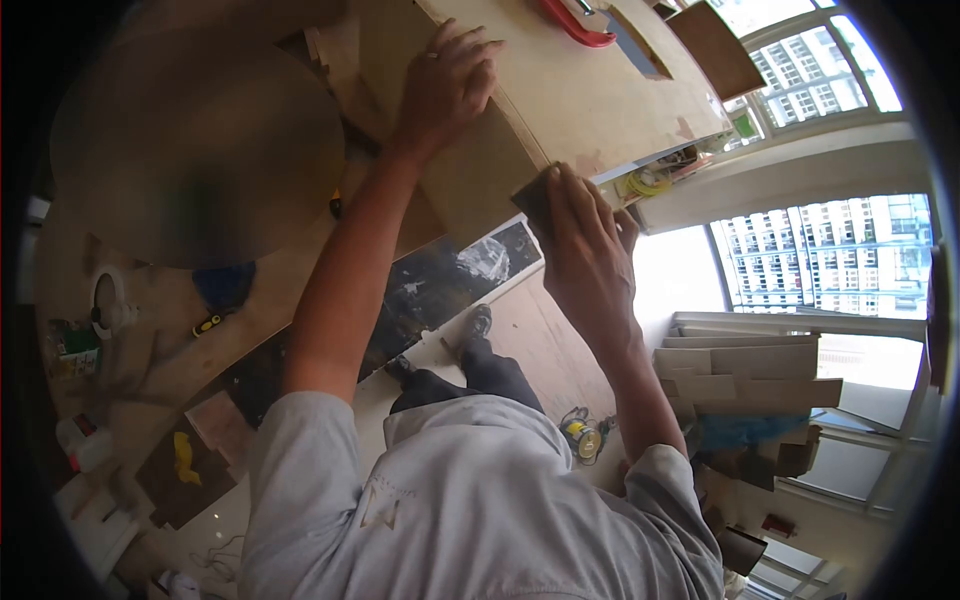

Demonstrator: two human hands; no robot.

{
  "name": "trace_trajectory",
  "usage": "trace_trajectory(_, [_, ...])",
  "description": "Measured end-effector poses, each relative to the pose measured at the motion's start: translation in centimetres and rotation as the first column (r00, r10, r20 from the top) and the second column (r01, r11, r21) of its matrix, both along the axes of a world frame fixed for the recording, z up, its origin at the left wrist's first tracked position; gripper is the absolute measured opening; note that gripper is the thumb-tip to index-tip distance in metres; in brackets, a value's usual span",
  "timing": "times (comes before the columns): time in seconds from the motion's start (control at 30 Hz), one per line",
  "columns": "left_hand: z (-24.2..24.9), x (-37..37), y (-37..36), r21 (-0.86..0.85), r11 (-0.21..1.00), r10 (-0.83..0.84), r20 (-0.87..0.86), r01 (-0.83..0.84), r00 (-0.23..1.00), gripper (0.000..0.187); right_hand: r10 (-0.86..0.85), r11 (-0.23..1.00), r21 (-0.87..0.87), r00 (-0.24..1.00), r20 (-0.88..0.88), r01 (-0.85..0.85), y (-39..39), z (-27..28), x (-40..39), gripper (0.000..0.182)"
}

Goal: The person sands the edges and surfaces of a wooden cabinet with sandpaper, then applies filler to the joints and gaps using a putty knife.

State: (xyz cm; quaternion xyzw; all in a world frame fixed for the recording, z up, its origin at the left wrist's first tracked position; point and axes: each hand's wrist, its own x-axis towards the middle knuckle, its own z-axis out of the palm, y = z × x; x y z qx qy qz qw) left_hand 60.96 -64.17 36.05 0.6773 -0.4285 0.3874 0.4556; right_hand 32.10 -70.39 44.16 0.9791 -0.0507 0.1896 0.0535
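Note:
A large pale plywood box or cabinet (610, 110) lies in front of me, with a long edge running between its top and side panels. My left hand (452, 85) rests near the far end of that edge, fingers stretched and lying on the wood. Close to the near corner, my right hand (590, 230) is closed on a dark, flat sanding block (533, 200), thumb side hidden from view. The block touches the plywood at the edge.
A red-handled tool (580, 28) lies on the plywood beside a rectangular cutout (640, 45). A scraper with a yellow-black handle (207, 325), a tape roll (108, 300) and wood scraps lie left. A yellow cable reel (580, 435) stands on the floor; stacked boards (750, 375) lean right. Something blurred covers the upper left.

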Motion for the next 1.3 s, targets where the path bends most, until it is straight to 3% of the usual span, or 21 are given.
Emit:
trace_trajectory(0.1, [-0.2,-0.4,-0.4,-0.066,0.998,-0.006,-0.091,-0.001,0.996,0.027,-0.042,0.998,-0.039,0.999,-0.034,0.041,0.7,0.3,-0.4,0.059])
trace_trajectory(0.2, [-0.2,0.4,0.2,0.162,0.984,0.046,0.148,-0.070,0.988,0.028,-0.037,0.999,-0.013,0.999,-0.011,0.037,0.9,0.3,3.3,0.057])
trace_trajectory(0.3, [-0.2,0.1,0.0,0.051,0.997,0.054,0.075,-0.058,0.996,0.026,0.062,0.997,0.048,0.997,0.052,-0.064,0.0,0.0,4.7,0.063])
trace_trajectory(0.4, [-1.9,1.8,-1.0,0.051,0.998,0.032,0.049,-0.035,0.998,0.024,-0.011,0.999,-0.031,1.000,0.013,0.012,0.2,0.0,-0.1,0.064])
trace_trajectory(0.5, [-1.3,1.2,-0.9,0.016,1.000,0.025,0.047,-0.025,0.999,0.023,-0.025,0.998,-0.058,1.000,0.006,0.026,0.5,0.0,0.4,0.061])
trace_trajectory(0.67, [-0.8,0.8,-0.2,0.063,0.998,0.001,0.063,-0.005,0.998,0.026,-0.004,1.000,-0.006,0.999,0.046,0.004,0.3,-0.1,5.8,0.057])
trace_trajectory(0.9, [-1.6,1.8,-0.9,0.075,0.997,0.020,0.118,-0.029,0.993,0.028,-0.086,0.995,-0.047,0.996,0.014,0.087,1.0,-0.3,-0.5,0.061])
trace_trajectory(1.0, [-1.0,1.6,-0.7,0.081,0.995,-0.060,0.070,0.055,0.996,0.028,0.013,1.000,0.015,0.998,0.069,-0.014,0.3,-0.4,3.1,0.063])
trace_trajectory(1.17, [-0.5,1.3,0.2,0.167,0.986,-0.032,0.245,-0.009,0.969,0.028,0.147,0.981,0.111,0.985,0.089,-0.157,-2.1,0.4,0.7,0.058])
trace_trajectory(1.2, [-0.7,1.4,0.0,0.171,0.985,-0.014,0.269,-0.033,0.963,0.028,0.104,0.989,0.093,0.987,0.123,-0.116,-4.0,0.0,0.1,0.057])
trace_trajectory(1.3, [1.0,-0.7,0.9,0.138,0.988,-0.068,0.014,0.065,0.998,0.028,-0.026,0.997,0.078,0.978,0.207,0.010,-11.7,-1.5,-0.7,0.050])
